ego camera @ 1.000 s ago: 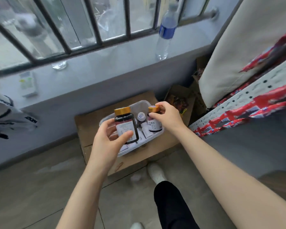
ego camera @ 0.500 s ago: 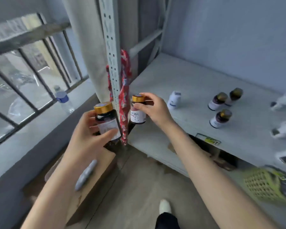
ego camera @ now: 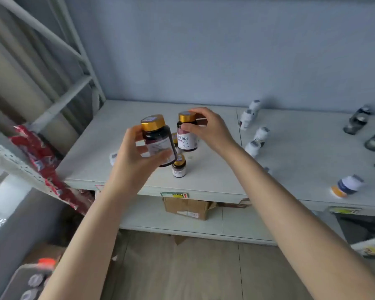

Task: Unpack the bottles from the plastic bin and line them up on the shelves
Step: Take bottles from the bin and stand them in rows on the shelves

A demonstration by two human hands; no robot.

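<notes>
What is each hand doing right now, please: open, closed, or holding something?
Left hand: holding the large gold-capped bottle.
Right hand: holding the smaller gold-capped bottle, grip near its cap.

1. The left hand holds the large bottle over the near left part of the upper shelf.
2. The right hand holds the small bottle just to its right, farther in.
3. 1 standing bottle sits on that shelf, nearer than both.
4. Other bottles stand to the right; 1 lying bottle is by the near edge.
5. A cardboard box sits on the lower shelf.
6. The plastic bin is at the near left.
</notes>
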